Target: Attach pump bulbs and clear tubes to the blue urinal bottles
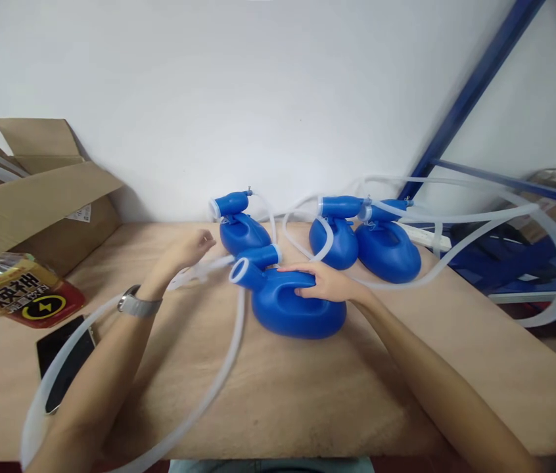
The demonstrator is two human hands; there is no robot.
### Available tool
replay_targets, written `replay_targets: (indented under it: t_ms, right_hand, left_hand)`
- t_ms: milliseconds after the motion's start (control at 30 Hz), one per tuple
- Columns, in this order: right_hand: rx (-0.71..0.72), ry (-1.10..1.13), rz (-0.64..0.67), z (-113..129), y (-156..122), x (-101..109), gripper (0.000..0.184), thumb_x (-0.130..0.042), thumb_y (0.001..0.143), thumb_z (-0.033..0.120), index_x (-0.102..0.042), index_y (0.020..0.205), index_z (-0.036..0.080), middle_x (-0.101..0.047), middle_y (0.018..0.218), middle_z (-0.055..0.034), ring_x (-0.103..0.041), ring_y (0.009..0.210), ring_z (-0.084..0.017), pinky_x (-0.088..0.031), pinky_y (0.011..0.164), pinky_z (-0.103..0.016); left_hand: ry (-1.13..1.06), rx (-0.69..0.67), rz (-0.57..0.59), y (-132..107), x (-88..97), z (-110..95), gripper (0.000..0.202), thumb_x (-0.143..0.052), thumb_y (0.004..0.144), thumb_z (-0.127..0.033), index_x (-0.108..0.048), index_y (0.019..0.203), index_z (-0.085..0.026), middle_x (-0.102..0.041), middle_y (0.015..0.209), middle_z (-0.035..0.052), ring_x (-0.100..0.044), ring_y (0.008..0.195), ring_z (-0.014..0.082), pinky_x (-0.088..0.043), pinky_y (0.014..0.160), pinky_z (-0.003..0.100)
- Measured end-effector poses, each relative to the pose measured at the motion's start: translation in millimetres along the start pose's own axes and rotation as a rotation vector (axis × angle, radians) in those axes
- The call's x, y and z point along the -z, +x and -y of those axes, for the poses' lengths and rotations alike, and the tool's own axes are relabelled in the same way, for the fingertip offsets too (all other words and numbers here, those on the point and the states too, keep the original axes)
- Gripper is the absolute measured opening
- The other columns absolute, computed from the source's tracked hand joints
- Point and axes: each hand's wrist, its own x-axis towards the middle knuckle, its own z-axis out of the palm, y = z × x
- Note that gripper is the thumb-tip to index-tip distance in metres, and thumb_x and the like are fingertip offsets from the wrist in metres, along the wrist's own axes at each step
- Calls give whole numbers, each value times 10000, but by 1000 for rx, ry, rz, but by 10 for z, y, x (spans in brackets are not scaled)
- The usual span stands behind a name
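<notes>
My right hand (pixel 326 281) is closed around the handle of a blue plastic urinal bottle (pixel 300 322), which rests on the table. The bottle's open neck (pixel 240 269) points up and left. Right behind that neck lies a blue cylindrical urinal head (pixel 261 255) with a whitish rim. My left hand (pixel 195 249) hovers left of the bottle, fingers loosely curled and apart, with nothing visible in them. Below it lies a translucent white piece of tubing (pixel 202 270). A long clear hose (pixel 226 374) loops from behind the bottle toward me and around my left forearm.
Farther back stand blue bottles with heads and hoses: one at left (pixel 243 235), two at right (pixel 333 243) (pixel 389 253). At left are a cardboard box (pixel 81 223), a drink bottle (pixel 26 292) and a phone (pixel 64 361). A blue metal frame (pixel 475 79) rises at right.
</notes>
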Motion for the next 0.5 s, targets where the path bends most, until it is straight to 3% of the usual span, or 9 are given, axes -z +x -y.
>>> replay_targets:
  t_ms: [67,167,267,367,500]
  right_hand:
    - [-20,5,-1,4,1,0,612,-758,862,304,-653,1464,281,-658,1507,-54,-631,1378,-337,-498,1174,-509]
    - [-34,15,4,1,0,5,614,-774,865,353,-657,1463,283,-665,1499,-54,-645,1358,-342,-492,1181,-512]
    - [-29,12,-11,-13,-2,7,613,-790,858,391,-669,1450,293,-665,1499,-48,-633,1372,-350,-483,1189,-522]
    - [-25,1,-21,-35,-5,10,614,-801,851,413,-673,1443,312,-662,1503,-37,-620,1387,-354,-478,1192,-529]
    - [-20,-9,-9,-50,-11,23,623,-801,857,436,-669,1449,295,-684,1475,-51,-644,1357,-351,-492,1178,-516]
  left_hand:
    - [71,-5,-35,-47,60,3,280,-608,822,-459,-658,889,-192,-714,1007,151,-659,975,329,-506,875,426]
    - [127,-213,73,-191,131,-190,327,-648,810,-430,-695,1049,-212,-682,1218,124,-612,1151,321,-474,1005,417]
    - [124,-411,281,-370,164,-490,268,-560,909,-415,-713,1013,-221,-715,1114,82,-644,1027,264,-497,943,365]
    - [94,-379,359,-482,154,-665,268,-504,941,-371,-725,967,-221,-737,972,64,-649,873,236,-502,840,348]
    - [-59,-357,458,-455,104,-639,304,-553,951,-468,-710,881,-217,-714,867,29,-628,798,210,-481,739,309]
